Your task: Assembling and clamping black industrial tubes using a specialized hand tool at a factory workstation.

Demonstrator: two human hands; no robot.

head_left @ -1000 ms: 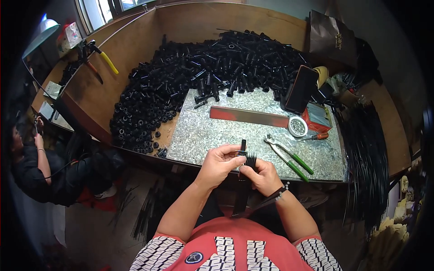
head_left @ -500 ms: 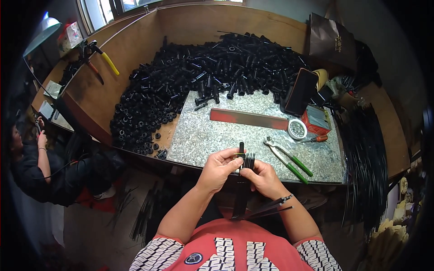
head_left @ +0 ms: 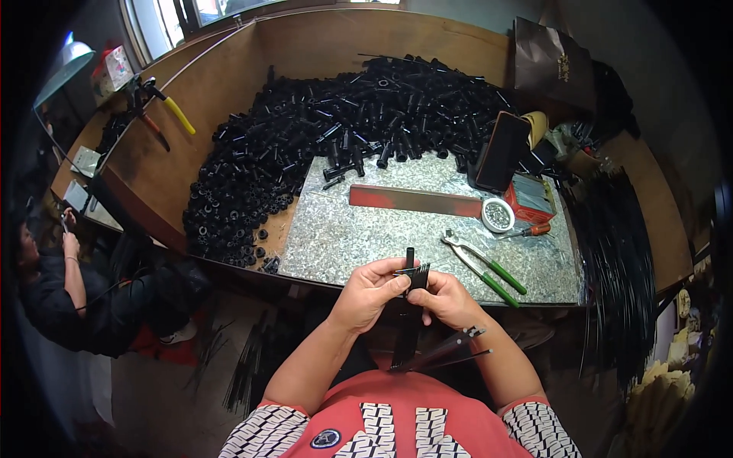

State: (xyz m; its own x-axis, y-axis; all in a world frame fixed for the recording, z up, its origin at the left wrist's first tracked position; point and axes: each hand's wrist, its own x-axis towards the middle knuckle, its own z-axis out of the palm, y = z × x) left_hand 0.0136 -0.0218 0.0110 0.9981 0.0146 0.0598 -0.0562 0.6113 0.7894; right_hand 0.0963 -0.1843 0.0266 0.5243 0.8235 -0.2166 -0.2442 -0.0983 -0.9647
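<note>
Both hands meet in front of the table's near edge. My right hand point(head_left: 449, 305) is closed round a row of thin black rods point(head_left: 418, 279), its thumb pressed across them. Its other fingers curl behind. A short black tube point(head_left: 410, 258) stands upright from between the fingers of my left hand point(head_left: 372, 296), which pinches right beside the rods. The tube's lower part is hidden by the fingertips. Under the hands, more black rods point(head_left: 406, 347) reach toward my lap, and a further bunch point(head_left: 447, 351) slants up toward my right forearm.
A large pile of black tubular parts point(head_left: 366, 114) fills the back of the stone-topped table point(head_left: 343, 244). On it lie a metal bar point(head_left: 416, 200), a small white bowl point(head_left: 498, 217), green-handled cutters point(head_left: 489, 269) and a screwdriver point(head_left: 534, 230). Long black rods point(head_left: 618, 267) hang right; a co-worker point(head_left: 69, 282) sits left.
The rods in my right hand now lean to the right at their tops, where they stood nearly upright before. Both hands stay close together; the whole view has shifted slightly.
</note>
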